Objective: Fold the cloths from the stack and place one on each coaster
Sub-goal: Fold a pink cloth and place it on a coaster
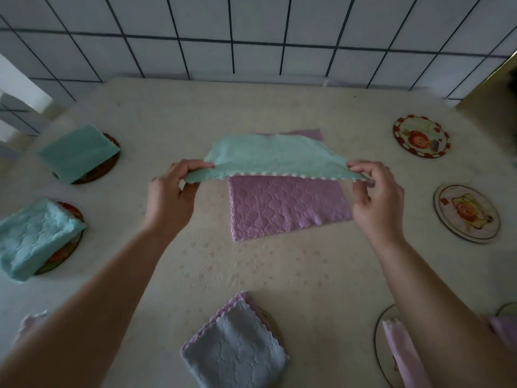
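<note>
A teal cloth (268, 156) is held just above the table's middle, its near edge stretched between both hands. My left hand (172, 196) pinches the left corner and my right hand (376, 197) pinches the right corner. Under it a purple cloth (285, 207) lies flat on the table. Folded teal cloths (78, 152) (33, 236) rest on two coasters at the left. A folded grey-purple cloth (235, 343) covers a coaster near the front. Two round picture coasters (421, 137) (467, 214) at the right carry nothing. A pink cloth (402, 351) lies on a coaster at front right, partly behind my right arm.
The cream table (265, 107) meets a white tiled wall (251, 37) at the back. A bit of purple cloth (32, 322) shows at the front left beside my left arm. A dark yellow-edged object (492, 91) stands at the far right corner.
</note>
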